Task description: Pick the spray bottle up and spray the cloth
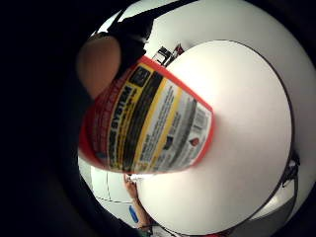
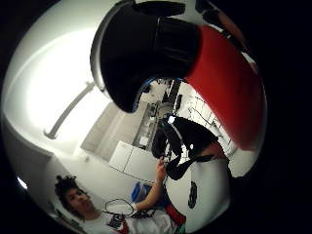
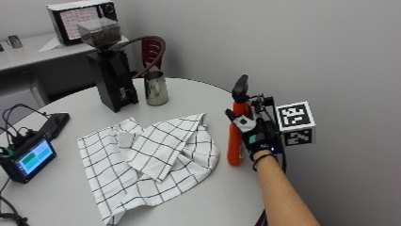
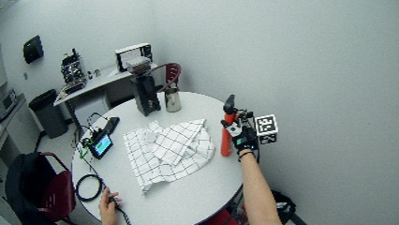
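Orange plastic marks the spray bottle (image 3: 236, 141), which stands upright near the table (image 3: 206, 202) edge, at about three o'clock from the checked cloth (image 3: 150, 160) and just beside its folded border. The gloved right hand (image 3: 255, 134) is wrapped around the bottle's upper body below the black trigger head (image 3: 240, 88), so it is grasping the bottle; in the palm views the printed label (image 1: 148, 128) and the black head fill much of the picture, close to the palm. I judge that the pick-up step is in hand: the grasp is made, but I cannot tell if the base has left the table yet. The next move calls for lifting the bottle, turning the nozzle toward the cloth at nine o'clock, and putting a finger on the trigger. For containers, a steel pitcher (image 3: 156, 88) stands at twelve o'clock from the cloth beside a black coffee grinder (image 3: 113, 70); what is in the pitcher is hidden, and the grinder's clear hopper seems to hold something dark. The level of liquid in the bottle is not visible.
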